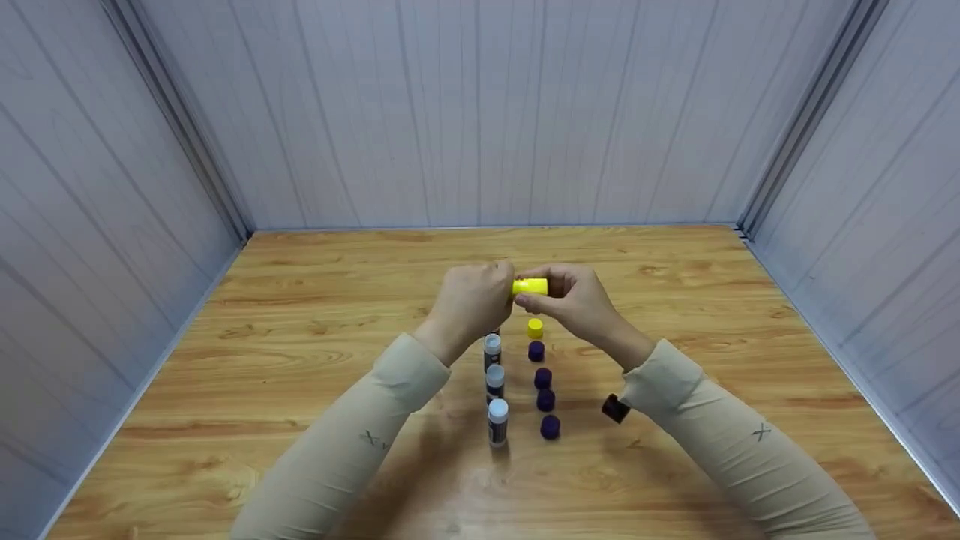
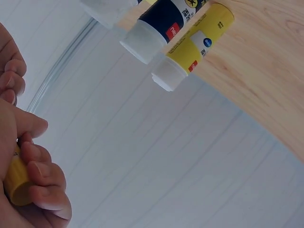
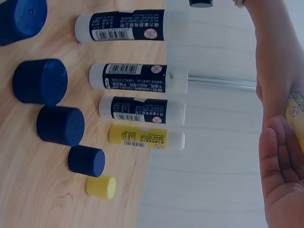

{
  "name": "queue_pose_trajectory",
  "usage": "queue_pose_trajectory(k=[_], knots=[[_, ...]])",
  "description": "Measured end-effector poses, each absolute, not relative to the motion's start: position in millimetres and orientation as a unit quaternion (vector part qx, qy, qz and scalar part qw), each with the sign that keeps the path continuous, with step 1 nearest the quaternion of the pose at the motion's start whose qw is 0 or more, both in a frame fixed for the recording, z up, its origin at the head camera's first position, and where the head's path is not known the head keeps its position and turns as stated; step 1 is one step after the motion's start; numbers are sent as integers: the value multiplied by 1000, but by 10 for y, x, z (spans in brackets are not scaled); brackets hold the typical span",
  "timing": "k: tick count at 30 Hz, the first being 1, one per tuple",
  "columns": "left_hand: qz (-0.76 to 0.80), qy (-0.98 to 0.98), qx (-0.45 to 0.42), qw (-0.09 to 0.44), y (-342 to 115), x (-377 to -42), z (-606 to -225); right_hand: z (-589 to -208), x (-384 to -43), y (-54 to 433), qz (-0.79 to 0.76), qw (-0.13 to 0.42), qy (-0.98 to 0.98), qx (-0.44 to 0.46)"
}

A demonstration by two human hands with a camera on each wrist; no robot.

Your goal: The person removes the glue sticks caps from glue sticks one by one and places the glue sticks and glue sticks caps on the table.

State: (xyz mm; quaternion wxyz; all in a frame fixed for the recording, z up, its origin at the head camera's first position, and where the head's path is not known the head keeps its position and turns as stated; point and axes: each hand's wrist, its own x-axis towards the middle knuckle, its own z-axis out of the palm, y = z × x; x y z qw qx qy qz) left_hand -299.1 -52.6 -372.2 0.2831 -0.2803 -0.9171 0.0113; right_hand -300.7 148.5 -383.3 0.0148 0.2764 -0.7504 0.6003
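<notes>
In the head view, my left hand grips one end of a yellow glue stick, held sideways above the table. My right hand pinches the other end between thumb and fingers. The left wrist view shows curled fingers round the yellow glue stick; part of it is hidden in the palm. Below the hands stands a row of navy glue sticks with white tops, and a yellow glue stick at its end. Beside them is a row of navy caps and one yellow cap.
The wooden table is bounded by pale panel walls at the back and both sides. A small dark object shows beside the right cuff; its kind is unclear. Both forearms pass on either side of the rows.
</notes>
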Motion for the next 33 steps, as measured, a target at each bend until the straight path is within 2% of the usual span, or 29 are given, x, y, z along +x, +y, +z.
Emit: queue_pose_trajectory(k=[12, 25, 33], knots=[[28, -919, -275, 281, -612, -3036, -3727, -3861, -3064, 1576, 583, 25, -766, 270], [-18, -928, -293, 227, -675, -3080, -3719, -3867, -3088, 1571, 568, 41, -770, 288], [-61, -943, -236, 226, -1052, -3273, -3761, -3891, -3208, 1908, 563, 78, -791, 228]])
